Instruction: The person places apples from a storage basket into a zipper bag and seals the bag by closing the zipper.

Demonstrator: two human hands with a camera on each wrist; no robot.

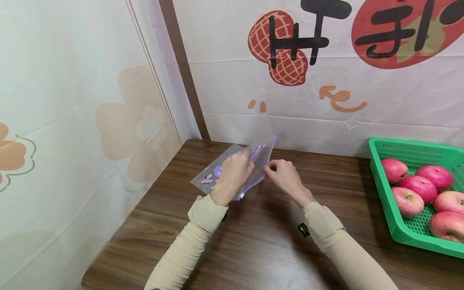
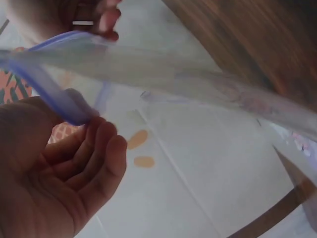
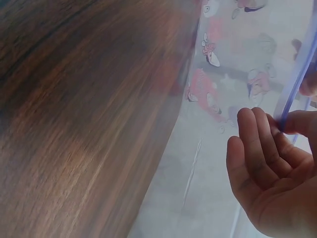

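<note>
A clear plastic slider bag (image 1: 260,161) with purple trim and pink-and-purple printed figures is held above the table, its mouth partly spread. My left hand (image 1: 235,171) pinches one side of the mouth; in the left wrist view the purple zip strip (image 2: 47,94) runs between thumb and fingertips. On the other side, my right hand (image 1: 288,179) pinches the mouth's edge between thumb and index finger, the other fingers loosely bent in the right wrist view. A small white slider (image 1: 241,195) sits at the near end of the strip.
On the right of the dark wooden table (image 1: 348,257) stands a green plastic basket (image 1: 386,193) holding several red-pink apples (image 1: 418,188). A printed cloth wall (image 1: 224,92) rises directly behind the table, and another (image 1: 72,169) borders its left side.
</note>
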